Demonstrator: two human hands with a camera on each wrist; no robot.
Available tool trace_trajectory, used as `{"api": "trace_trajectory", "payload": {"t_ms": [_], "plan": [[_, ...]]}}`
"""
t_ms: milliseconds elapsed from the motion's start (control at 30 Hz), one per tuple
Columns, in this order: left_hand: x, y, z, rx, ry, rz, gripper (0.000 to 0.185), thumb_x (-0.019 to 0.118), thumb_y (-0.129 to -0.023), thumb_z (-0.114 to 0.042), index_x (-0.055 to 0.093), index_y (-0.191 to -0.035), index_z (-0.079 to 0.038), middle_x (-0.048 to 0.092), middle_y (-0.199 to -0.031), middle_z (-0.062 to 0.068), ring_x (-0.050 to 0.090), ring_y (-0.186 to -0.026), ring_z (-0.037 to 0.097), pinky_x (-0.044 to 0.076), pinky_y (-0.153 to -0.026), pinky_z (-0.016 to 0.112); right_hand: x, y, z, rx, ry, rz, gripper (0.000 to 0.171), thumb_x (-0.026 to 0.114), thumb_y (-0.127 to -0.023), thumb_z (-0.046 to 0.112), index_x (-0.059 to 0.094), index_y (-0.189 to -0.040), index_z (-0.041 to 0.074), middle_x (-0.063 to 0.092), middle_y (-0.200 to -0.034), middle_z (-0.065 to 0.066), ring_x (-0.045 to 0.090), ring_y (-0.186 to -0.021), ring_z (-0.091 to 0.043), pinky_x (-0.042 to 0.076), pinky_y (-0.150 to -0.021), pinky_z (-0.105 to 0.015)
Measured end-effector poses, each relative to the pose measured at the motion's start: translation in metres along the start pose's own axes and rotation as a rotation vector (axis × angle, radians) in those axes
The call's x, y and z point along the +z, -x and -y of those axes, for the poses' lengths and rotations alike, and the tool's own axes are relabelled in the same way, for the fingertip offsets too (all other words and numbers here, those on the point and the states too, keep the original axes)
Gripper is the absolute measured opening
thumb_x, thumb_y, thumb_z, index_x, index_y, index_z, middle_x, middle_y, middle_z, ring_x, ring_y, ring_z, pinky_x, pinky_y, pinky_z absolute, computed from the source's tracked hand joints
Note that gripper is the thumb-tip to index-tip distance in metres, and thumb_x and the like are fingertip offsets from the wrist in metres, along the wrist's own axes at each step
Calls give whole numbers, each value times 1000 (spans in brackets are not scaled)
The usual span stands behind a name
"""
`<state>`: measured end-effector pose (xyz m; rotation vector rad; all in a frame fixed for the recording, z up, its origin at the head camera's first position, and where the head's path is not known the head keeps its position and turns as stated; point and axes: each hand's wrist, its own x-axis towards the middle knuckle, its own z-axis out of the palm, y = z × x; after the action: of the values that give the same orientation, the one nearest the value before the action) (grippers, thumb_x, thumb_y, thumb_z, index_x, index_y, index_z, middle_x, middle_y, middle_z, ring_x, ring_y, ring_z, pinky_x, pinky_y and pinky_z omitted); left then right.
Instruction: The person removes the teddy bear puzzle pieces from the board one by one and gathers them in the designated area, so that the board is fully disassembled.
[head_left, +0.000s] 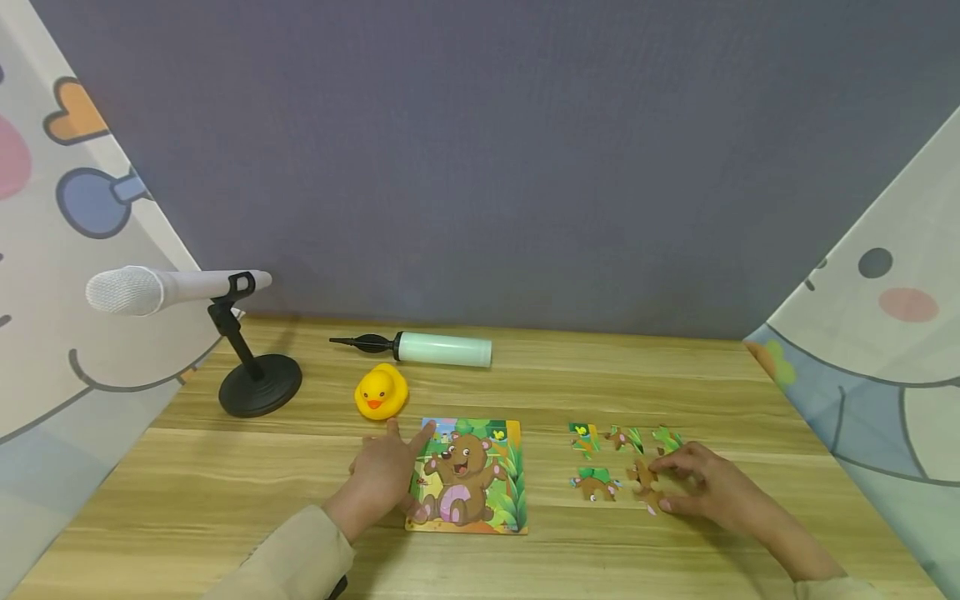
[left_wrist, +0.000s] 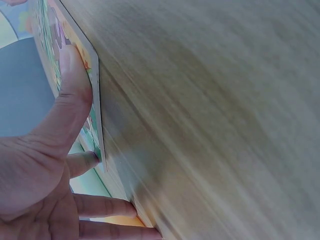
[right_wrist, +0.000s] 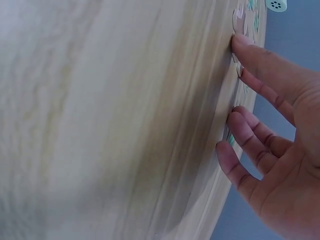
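Note:
My left hand [head_left: 381, 475] is spread at the left side of a square bear puzzle board [head_left: 506, 510]. Its thumb [left_wrist: 75, 75] lies on the picture near the lower left corner, and the index fingertip touches the upper left corner. The other fingers extend onto the table beside a yellow rubber duck [head_left: 381, 392]. Right of the board, my right hand [head_left: 712, 492] pinches a brown puzzle piece [head_left: 642, 477] between thumb and index finger, low on the table. Its remaining fingers are loosely bent. Several other puzzle pieces [head_left: 595, 485] lie just behind and left of that piece.
A pale green hand pump [head_left: 444, 349] with a black nozzle lies behind the duck. At the far left a white microphone [head_left: 176, 289] sits on a black stand [head_left: 260, 386]. A grey panel [head_left: 480, 167] rises behind the wooden table [head_left: 225, 492], with cartoon-printed walls at both sides.

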<state>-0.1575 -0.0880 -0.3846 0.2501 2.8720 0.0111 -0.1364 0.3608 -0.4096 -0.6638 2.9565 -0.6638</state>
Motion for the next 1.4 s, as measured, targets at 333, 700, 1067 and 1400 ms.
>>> {"api": "trace_trajectory", "payload": {"t_ms": [333,700,1067,1400], "plan": [[0,0,0,4,-7,-8,122,95,-48,-44,43,-156,-21,44,-149,34,58,-114,60,62,-61,55,-6,-3,5,-14,-35,39,38,82,-86,31,70,-118,14,60,-110,3,59,-93,-15,53,-71,-30],[0,-1,1,-4,4,10,123,95,-48,-42,41,-157,-21,41,-151,34,56,-116,61,61,-62,56,1,-30,56,-20,-244,26,33,73,-95,24,68,-123,7,62,-107,-2,60,-78,-5,54,-61,-26],[0,0,-1,-6,-25,11,122,93,-49,-47,41,-157,-23,42,-151,32,58,-116,58,62,-63,55,28,-57,109,-86,-200,-8,34,74,-94,37,71,-120,14,66,-111,3,61,-94,-16,55,-76,-32],[0,0,0,-13,-32,5,125,93,-46,-49,41,-157,-24,44,-151,31,59,-114,57,62,-61,53,52,-76,152,-61,-288,76,36,77,-92,35,72,-119,12,63,-110,5,57,-96,-17,51,-75,-28]]}}
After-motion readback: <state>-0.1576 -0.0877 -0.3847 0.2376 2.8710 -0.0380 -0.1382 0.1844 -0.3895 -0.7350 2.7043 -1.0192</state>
